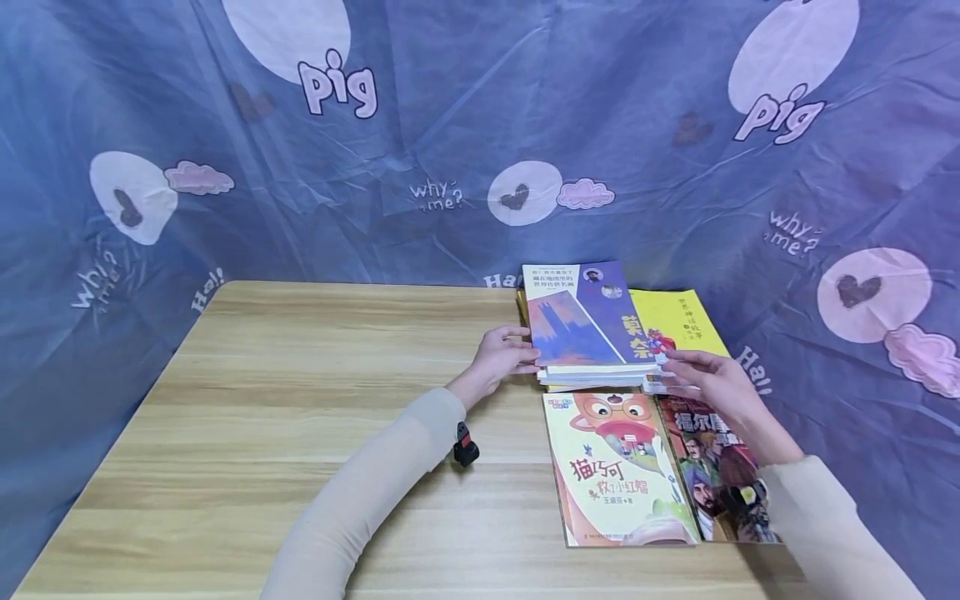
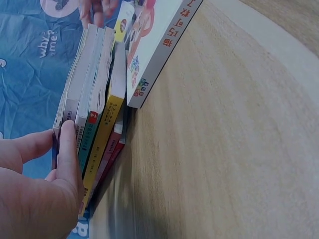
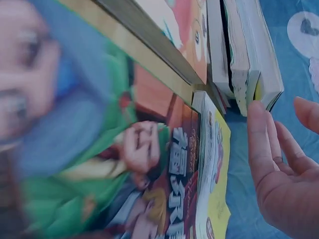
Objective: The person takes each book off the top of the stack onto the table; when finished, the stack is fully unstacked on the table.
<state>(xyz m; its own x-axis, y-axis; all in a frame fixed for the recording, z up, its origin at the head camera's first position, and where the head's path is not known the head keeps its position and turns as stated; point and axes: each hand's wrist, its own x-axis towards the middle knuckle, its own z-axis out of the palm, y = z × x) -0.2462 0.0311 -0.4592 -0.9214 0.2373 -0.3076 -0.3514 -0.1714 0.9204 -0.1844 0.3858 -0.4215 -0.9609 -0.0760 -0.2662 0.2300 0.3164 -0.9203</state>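
Note:
A stack of books, topped by a purple and white book (image 1: 577,317), lies at the back right of the table. My left hand (image 1: 498,358) is at the stack's left side, its extended fingers (image 2: 67,154) touching the spines near the top. My right hand (image 1: 712,383) is at the opposite side, with fingertips (image 3: 256,112) right at the page edges and the thumb held apart. In the left wrist view, the stack shows a teal spine (image 2: 87,142) and a yellow spine (image 2: 102,144) below the upper books.
In front of the stack lies a cream cartoon-cover book (image 1: 622,475). Beside it a dark comic-style book (image 1: 712,475) sits partly under my right arm. A yellow book (image 1: 678,321) lies right of the stack. A blue printed cloth (image 1: 450,125) hangs behind the wooden table (image 1: 300,400).

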